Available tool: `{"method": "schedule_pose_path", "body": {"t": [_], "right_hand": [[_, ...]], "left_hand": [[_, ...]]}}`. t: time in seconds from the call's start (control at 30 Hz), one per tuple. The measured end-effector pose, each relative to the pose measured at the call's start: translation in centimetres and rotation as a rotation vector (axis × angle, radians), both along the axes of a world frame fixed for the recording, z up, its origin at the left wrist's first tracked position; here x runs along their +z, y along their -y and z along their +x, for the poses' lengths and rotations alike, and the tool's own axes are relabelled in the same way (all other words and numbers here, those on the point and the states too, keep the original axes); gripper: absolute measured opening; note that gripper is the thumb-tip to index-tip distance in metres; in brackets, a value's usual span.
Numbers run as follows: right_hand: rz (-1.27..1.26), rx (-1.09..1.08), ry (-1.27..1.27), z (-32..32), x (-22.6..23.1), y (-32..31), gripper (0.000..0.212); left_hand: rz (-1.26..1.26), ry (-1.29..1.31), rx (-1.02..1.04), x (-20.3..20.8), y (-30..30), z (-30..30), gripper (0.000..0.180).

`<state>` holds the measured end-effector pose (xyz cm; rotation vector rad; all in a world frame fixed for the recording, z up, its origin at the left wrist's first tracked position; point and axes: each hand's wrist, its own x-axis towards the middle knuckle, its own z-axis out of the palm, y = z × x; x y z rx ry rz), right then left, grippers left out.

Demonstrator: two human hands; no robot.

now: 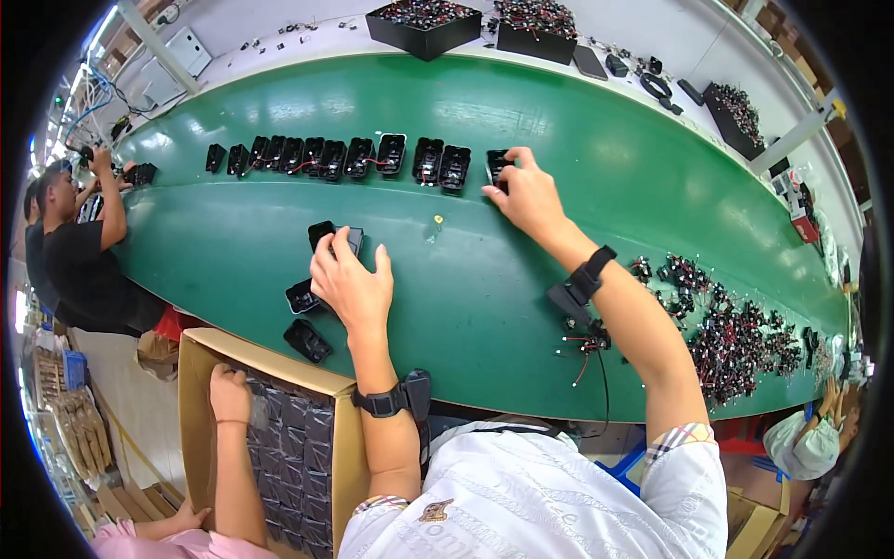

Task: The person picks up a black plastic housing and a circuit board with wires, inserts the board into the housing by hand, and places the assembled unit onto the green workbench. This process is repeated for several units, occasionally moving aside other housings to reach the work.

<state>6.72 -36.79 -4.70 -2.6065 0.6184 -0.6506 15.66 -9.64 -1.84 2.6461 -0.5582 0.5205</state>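
A row of open black plastic cases [391, 156] runs across the green table, several with red wires and small white connectors inside. At its right end my right hand [533, 197] has its thumb and fingers closed around the edge of a black case [496, 166]. My left hand [354, 287] lies over two more cases nearer to me, a tilted one [355, 240] and another [319, 229]. Its fingers are bent and touch them, while the thumb stands apart. Below it are an open case [301, 296] and a further one [307, 341].
A heap of wired parts [745, 345] covers the table's right. Black bins [424, 35] of parts stand along the far edge. At lower left, another person's hand [230, 393] is in a carton [348, 447] of stacked black cases. More people [84, 242] are at the sides.
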Motion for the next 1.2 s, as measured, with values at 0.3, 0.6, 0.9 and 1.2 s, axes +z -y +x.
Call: {"method": "schedule_pose_path", "body": {"t": [0.3,0.6,0.9,1.2], "right_hand": [[-0.042,0.101,-0.106,0.1,1.0,-0.4,0.041],[0.144,0.221,-0.178,-15.7,10.4,-0.7,0.032],[0.096,-0.086,-0.383,-21.7,6.1,-5.9,0.027],[0.267,0.092,-0.008,-20.4,4.4,-5.0,0.015]], "left_hand": [[0.029,-0.025,-0.122,-0.6,0.8,-0.5,0.05],[-0.088,-0.213,-0.601,0.2,2.0,-8.3,0.051],[-0.171,-0.187,-0.693,0.3,4.3,-9.8,0.083],[-0.087,-0.389,-0.879,-1.1,3.7,-10.4,0.096]]}}
